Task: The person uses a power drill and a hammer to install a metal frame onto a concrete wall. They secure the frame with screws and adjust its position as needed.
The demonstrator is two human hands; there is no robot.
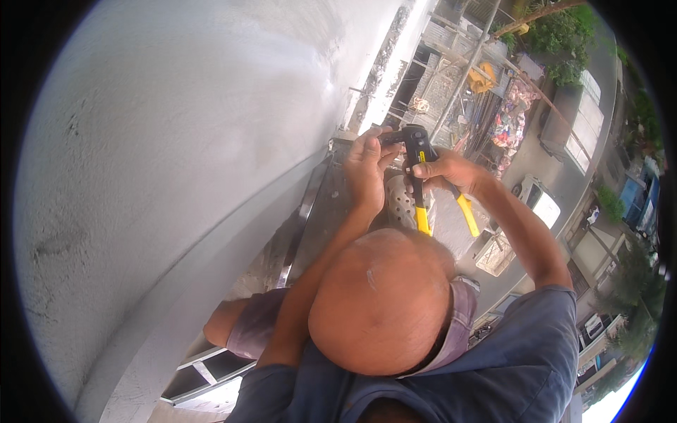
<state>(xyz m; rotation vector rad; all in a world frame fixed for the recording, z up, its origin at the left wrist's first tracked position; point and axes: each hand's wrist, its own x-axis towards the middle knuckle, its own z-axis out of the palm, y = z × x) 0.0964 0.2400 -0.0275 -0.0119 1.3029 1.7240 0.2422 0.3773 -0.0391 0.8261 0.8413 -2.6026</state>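
A black hand riveter [417, 151] with yellow handle ends is held up in front of me, its two handles spread apart. My right hand [448, 173] is closed around its body, the thumb lying across the handle. My left hand [368, 166] is closed at the dark nose end of the tool, beside the grey wall. Whether a rivet sits between those fingers is too small to tell. Below the tool a pale clog with round holes [402, 201] shows on a foot. A bare knee [381, 303] stands close under the hands.
The smooth grey wall [176, 141] fills the left side. A metal-edged strip [303, 211] runs along its base. Far below on the right lie scaffold poles [469, 67], a heap of coloured cloth [515, 116], parked vehicles [575, 120] on a road, and trees [564, 42].
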